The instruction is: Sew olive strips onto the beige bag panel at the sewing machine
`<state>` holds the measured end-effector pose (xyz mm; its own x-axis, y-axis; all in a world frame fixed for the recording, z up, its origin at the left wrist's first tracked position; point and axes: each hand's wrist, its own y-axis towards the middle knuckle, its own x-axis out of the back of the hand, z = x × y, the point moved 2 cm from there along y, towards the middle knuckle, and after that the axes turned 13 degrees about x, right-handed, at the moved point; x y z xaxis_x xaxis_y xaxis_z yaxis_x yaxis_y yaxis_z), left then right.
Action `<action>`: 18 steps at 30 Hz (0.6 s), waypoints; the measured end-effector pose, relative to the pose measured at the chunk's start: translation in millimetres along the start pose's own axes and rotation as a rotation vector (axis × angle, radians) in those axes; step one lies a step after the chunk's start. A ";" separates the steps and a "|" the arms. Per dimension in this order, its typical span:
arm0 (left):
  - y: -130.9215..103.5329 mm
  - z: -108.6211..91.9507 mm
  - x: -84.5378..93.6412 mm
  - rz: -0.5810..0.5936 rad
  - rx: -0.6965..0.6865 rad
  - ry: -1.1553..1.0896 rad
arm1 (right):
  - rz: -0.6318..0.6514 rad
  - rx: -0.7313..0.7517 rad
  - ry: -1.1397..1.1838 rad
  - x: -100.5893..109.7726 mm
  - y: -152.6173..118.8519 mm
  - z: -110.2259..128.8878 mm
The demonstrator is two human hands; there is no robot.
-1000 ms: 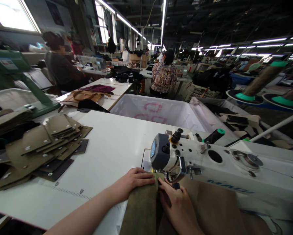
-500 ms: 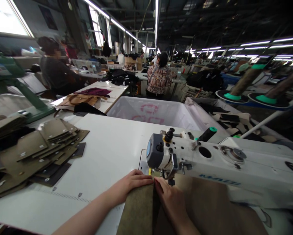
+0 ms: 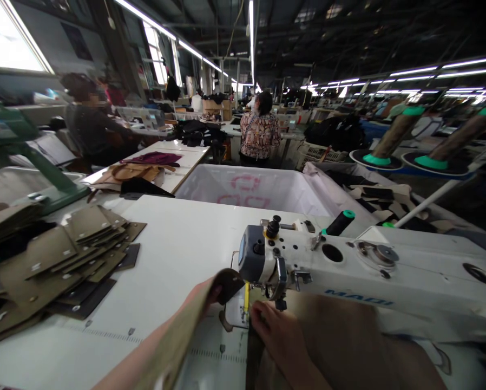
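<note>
Since a second ago the left hand (image 3: 210, 292) has lifted the olive fabric panel's (image 3: 178, 338) left flap off the table (image 3: 173, 244), pinching its curled edge. The right hand (image 3: 277, 338) lies flat, grasping nothing, pinning the remaining fabric beside the sewing machine's presser foot (image 3: 281, 303), so the layers stay aligned there.

Your view: bright window (image 3: 11, 43) glare top left, ceiling tube strips (image 3: 446, 67) blown out, ceiling dark. White table (image 3: 178, 244) well lit, soft shadows. Strong wide-angle bending at edges. Motion blur on your left hand (image 3: 204, 295) and far left.
</note>
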<state>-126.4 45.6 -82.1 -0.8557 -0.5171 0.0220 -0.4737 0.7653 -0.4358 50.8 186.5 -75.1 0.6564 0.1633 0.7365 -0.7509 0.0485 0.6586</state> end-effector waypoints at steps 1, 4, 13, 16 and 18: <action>0.0 4.5 -1.0 -0.021 0.048 -0.039 | -0.004 -0.009 0.003 -0.2 -0.2 0.0; -2.4 14.9 -9.4 0.006 0.155 -0.119 | -0.012 0.014 0.020 1.8 0.2 1.4; -8.8 14.3 -20.0 0.254 0.285 -0.134 | -0.008 0.168 -0.056 14.3 1.5 11.0; -7.9 15.2 -18.7 0.278 0.283 -0.129 | 0.017 0.229 -0.072 13.5 1.3 14.3; -7.4 15.9 -18.8 0.281 0.278 -0.144 | 0.038 0.256 -0.063 11.3 0.2 14.1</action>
<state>-103.5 43.5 -93.6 -0.8961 -0.3667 -0.2500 -0.1349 0.7618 -0.6336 59.1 174.5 -64.5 0.6372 0.0983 0.7644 -0.7379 -0.2084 0.6419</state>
